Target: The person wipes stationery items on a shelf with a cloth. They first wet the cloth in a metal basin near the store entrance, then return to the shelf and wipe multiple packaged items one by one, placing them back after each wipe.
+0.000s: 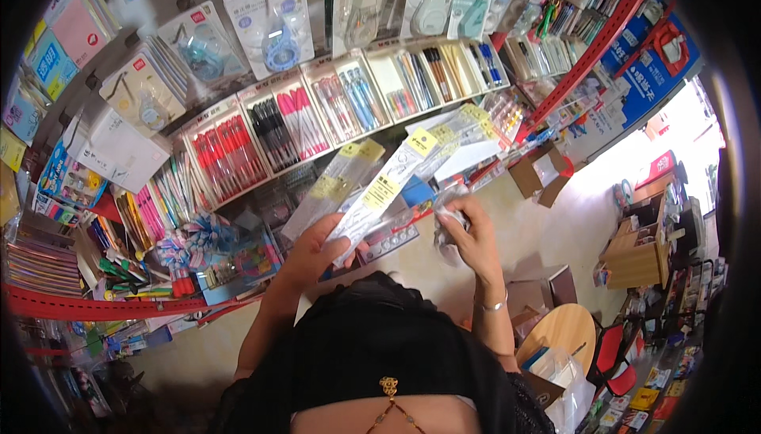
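My left hand (318,252) grips the lower end of a long, narrow clear packet (380,193) with yellow printed labels. Crumpled whitish material (450,214), perhaps a cloth or plastic, is pinched in my right hand (472,235), which wears a bracelet at the wrist. Beyond my left hand, similar yellow-labelled clear packets (336,187) lie at the shelf's front, and more of them (461,131) lie farther right. Behind these, white trays (270,181) hold pens sorted by colour, among them red pens (229,154) and black pens (274,137).
Carded correction tapes (273,24) hang above the trays. A red perforated shelf edge (119,308) curves at lower left, and a red upright (588,47) slants at right. Open cardboard boxes (541,175) stand on the floor. A round wooden stool (562,336) is at lower right.
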A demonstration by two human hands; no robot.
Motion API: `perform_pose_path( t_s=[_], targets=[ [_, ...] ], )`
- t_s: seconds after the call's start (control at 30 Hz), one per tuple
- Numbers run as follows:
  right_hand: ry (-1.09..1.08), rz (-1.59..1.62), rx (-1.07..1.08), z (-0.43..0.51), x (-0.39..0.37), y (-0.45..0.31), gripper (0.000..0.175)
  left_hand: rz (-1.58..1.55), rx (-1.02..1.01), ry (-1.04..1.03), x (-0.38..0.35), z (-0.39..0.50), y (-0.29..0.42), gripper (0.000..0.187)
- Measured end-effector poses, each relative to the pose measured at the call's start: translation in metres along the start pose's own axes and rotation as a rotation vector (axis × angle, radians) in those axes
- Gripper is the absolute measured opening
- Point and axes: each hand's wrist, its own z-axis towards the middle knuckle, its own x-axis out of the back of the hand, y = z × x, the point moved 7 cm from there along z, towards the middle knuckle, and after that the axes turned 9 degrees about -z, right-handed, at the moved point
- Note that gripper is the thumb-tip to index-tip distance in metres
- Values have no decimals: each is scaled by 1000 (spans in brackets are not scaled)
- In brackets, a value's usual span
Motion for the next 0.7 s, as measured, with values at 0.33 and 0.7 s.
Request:
perform_pose_path(
  t_s=[0.33,0.7],
  targets=[
    [225,835,-140,-21,-48,4,7,95,17,20,-26,13,1,30],
    [-135,752,-249,-13,-95,-32,11,241,-15,-26,-40,27,-23,13]
  ],
)
